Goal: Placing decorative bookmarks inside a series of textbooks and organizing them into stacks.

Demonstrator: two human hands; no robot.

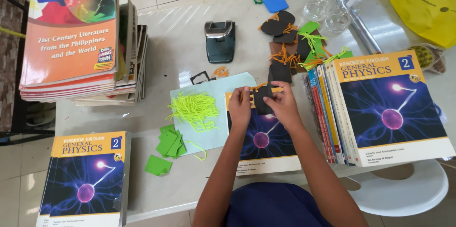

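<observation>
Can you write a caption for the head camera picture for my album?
Two hands hold a dark tag over a book.

Matt dark foam tag [261, 99], glossy book cover [264, 137] (yarn fuzzy).

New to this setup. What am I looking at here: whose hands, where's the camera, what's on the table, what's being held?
There is no machine here. A person wears one camera on the head, and it looks down at their own two bare hands over a pale table.

The left hand and right hand together hold a small dark tag with an orange string at its top, above a purple-covered book lying flat.

Left of the hands lie a heap of yellow-green strings on a light blue sheet, and loose green tags. Behind are a dark hole punch and a pile of finished tags with strings tied on.

Books surround the work: a tall stack at far left, another stack at near left, and a stack at right. A yellow bag sits in the far right corner.
</observation>
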